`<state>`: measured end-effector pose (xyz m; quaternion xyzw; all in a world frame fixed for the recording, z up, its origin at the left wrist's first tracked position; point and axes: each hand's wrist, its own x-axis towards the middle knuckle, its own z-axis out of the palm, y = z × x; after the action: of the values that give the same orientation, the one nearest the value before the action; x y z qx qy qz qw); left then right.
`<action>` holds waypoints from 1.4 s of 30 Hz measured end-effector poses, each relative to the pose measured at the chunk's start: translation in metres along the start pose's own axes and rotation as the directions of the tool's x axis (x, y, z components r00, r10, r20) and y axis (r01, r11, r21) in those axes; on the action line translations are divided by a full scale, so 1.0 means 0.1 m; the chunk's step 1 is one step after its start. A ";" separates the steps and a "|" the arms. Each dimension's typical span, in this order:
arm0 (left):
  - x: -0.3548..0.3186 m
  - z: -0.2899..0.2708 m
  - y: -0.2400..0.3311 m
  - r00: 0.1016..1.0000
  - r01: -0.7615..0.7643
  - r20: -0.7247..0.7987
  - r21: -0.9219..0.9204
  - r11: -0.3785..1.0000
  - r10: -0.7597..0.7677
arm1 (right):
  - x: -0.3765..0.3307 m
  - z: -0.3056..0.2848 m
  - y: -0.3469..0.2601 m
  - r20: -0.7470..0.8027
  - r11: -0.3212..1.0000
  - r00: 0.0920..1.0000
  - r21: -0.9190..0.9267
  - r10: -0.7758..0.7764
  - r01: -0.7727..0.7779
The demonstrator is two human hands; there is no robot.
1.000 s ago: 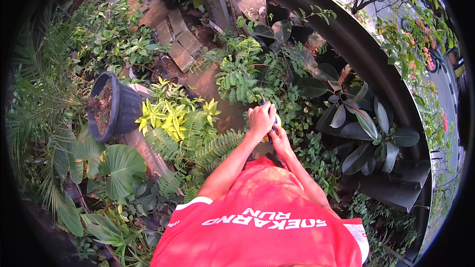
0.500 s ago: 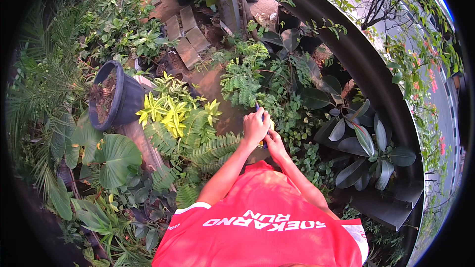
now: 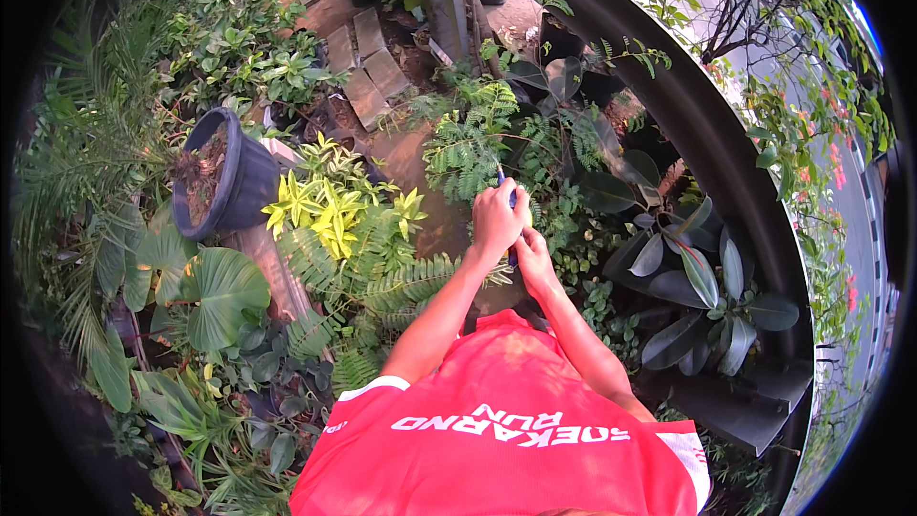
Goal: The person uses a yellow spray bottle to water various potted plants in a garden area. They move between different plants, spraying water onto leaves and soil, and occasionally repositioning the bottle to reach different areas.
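Observation:
In front of my shirt, my two hands meet around a slim blue-handled tool [image 3: 513,199] with a narrow pale tip pointing away from me. My left hand [image 3: 496,222] is closed on it, fingers wrapped. Just nearer and to the right, my right hand [image 3: 534,259] is also closed, with a blue part showing beside its fingers. A bit of yellow shows between the hands. The tip reaches the feathery green leaves [image 3: 473,148] of a plant just beyond. Most of the tool is hidden by my fingers, so its exact kind cannot be made out.
A black plant pot [image 3: 239,182] lies tilted on the left, next to a yellow-leaved plant [image 3: 330,215]. Fern fronds [image 3: 411,287] spread left of my arms. Dark broad-leaved plants [image 3: 707,277] stand right, inside a curved dark barrier [image 3: 764,191]. Paving blocks [image 3: 366,96] lie farther off.
Both hands have moved slightly away from me with the tool, its tip now higher in the view. They remain closed and close together.

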<state>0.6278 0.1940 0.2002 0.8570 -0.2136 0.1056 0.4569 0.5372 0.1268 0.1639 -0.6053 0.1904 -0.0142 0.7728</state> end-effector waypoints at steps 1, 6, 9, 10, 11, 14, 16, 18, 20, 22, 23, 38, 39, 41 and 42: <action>-0.01 0.03 0.00 1.000 -0.001 0.004 0.001 1.000 0.001 | 0.01 -0.01 -0.01 -0.011 1.000 1.000 -0.016 0.006 -0.007; -0.19 0.27 -0.16 0.987 0.102 0.127 -0.022 0.995 -0.098 | 0.01 -0.18 0.44 -0.049 0.997 0.997 0.030 0.067 -0.066; -0.34 0.46 -0.27 0.953 0.219 0.204 0.047 0.975 -0.224 | -0.01 -0.27 0.66 -0.097 0.981 0.978 0.073 0.185 -0.178; -0.37 0.48 -0.30 0.921 0.286 0.267 0.033 0.958 -0.284 | -0.03 -0.32 0.69 -0.077 0.976 0.974 0.060 0.214 -0.210; -0.39 0.52 -0.32 0.928 0.277 0.251 0.029 0.960 -0.275 | -0.03 -0.35 0.72 -0.077 0.977 0.975 0.050 0.210 -0.207; -0.37 0.51 -0.26 0.954 0.228 0.204 -0.013 0.974 -0.220 | -0.05 -0.36 0.67 -0.071 0.984 0.982 0.049 0.174 -0.171; -0.30 0.44 -0.14 0.976 0.146 0.169 -0.032 0.989 -0.139 | -0.06 -0.34 0.56 -0.073 0.990 0.991 0.097 0.114 -0.107; -0.24 0.41 -0.05 0.989 0.068 0.134 -0.041 0.997 -0.062 | -0.10 -0.32 0.40 -0.084 0.995 0.994 0.069 0.074 -0.068; -0.20 0.37 0.03 0.987 0.075 0.145 -0.035 0.997 -0.069 | -0.08 -0.31 0.31 -0.085 0.999 0.996 0.049 0.024 -0.020; -0.15 0.34 0.11 0.989 0.061 0.138 -0.029 0.998 -0.056 | -0.04 -0.30 0.29 -0.114 0.998 0.993 0.067 0.011 -0.003; -0.16 0.38 0.08 0.988 0.063 0.144 -0.048 0.997 -0.055 | -0.03 -0.31 0.29 -0.129 0.997 0.992 0.075 0.005 0.005; -0.18 0.60 0.00 0.986 0.051 0.161 -0.017 0.999 -0.048 | -0.01 -0.49 0.42 -0.117 0.988 0.988 0.130 0.100 -0.085; -0.16 0.59 0.03 0.985 0.037 0.171 -0.029 0.999 -0.031 | -0.02 -0.48 0.38 -0.126 0.988 0.989 0.143 0.083 -0.065; -0.14 0.57 0.09 0.982 0.009 0.190 -0.054 0.999 0.002 | 0.01 -0.43 0.31 -0.163 0.985 0.986 0.173 0.035 -0.006; -0.13 0.56 0.11 0.981 0.018 0.194 -0.047 0.999 -0.008 | 0.02 -0.41 0.30 -0.181 0.982 0.983 0.189 0.009 0.026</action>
<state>0.6105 0.1458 0.1717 0.8533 -0.2538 0.0135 0.4553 0.5196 0.0959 0.1270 -0.5255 0.2550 -0.0906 0.8066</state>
